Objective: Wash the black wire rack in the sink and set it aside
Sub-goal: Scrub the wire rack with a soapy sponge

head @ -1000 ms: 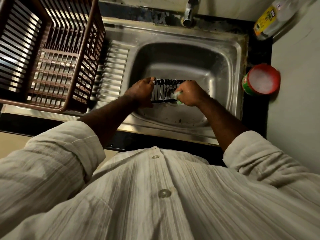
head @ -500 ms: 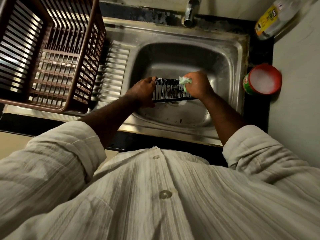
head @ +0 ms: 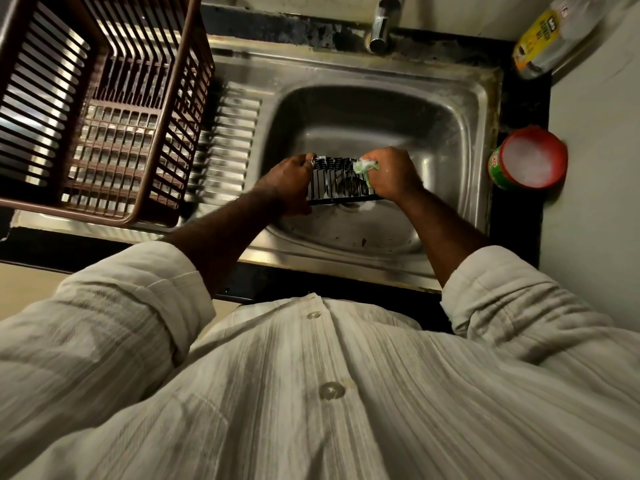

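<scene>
**Q:** What fills the view?

**Me:** Mostly the wearer's pale shirt (head: 329, 393), which covers the lower half. Upper left I see a brown basket (head: 104, 109), cut off by the edge, standing on the drainboard of the sink (head: 481, 140).

**Q:** And on the right?

**Me:** A bottle (head: 547, 36), cropped at the corner, its label too blurred to read. A red tub (head: 530, 157) with white contents sits beside the sink. The tap (head: 381, 22) has its top out of view.

**Q:** Where is the rack?

**Me:** The rack (head: 337, 183) is held inside the basin, over the drain, which shows dimly through the wires. The left hand (head: 291, 185) grips its left end. The right hand (head: 391, 174) hides the right end, its fingers curled round a green scrubber (head: 365, 166) pressed on the wires.
</scene>
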